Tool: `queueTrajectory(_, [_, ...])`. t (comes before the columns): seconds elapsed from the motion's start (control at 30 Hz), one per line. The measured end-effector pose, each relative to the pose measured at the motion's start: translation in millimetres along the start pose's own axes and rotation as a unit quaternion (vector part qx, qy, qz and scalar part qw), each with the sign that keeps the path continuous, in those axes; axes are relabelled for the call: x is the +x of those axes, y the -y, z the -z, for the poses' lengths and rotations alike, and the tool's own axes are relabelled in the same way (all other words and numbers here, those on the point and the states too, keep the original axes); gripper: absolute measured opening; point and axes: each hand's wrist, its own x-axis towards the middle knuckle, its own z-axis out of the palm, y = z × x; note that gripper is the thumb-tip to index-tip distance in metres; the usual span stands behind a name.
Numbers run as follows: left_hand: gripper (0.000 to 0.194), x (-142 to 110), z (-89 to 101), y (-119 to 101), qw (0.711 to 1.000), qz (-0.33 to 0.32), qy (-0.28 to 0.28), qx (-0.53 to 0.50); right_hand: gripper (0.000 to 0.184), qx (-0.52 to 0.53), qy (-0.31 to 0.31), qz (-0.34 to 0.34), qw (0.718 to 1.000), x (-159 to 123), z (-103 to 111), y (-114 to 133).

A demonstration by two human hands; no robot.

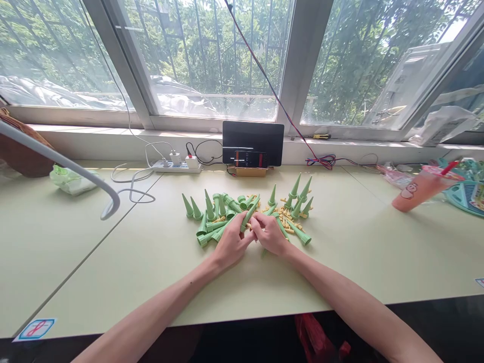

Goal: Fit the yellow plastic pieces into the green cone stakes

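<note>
My left hand point(234, 237) is closed around a green plastic cone spike point(250, 212), its tip pointing up and to the right. Fingers of my right hand point(269, 233) pinch at the cone's lower end, where a small yellow peg point(248, 226) shows between the hands. Left of my hands lies a heap of green cones point(215, 227), some upright and some on their sides. Loose yellow pegs point(288, 222) are scattered to the right. Several cones point(298, 196) with yellow pieces at their bases stand behind them.
A phone point(249, 159) leans against a dark tablet point(253, 136) at the back. A power strip point(177, 166) with cables lies left of it. A pink drink cup point(421, 189) tilts at the right. A grey curved bar point(68, 166) crosses the left side.
</note>
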Motion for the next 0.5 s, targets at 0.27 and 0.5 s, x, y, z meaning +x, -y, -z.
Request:
queueTrajectory(0.27, [0.043,0.1,0.3,-1.4,1.000,0.003,0.005,-0.005,0.028,0.001,0.001,0.004,1.000,-0.3,0.3,1.0])
queueTrajectory(0.5, [0.041,0.1,0.5,-2.2,1.000,0.005,0.007,-0.002,0.028,0.000,0.003,0.004,1.000,-0.4,0.4,1.1])
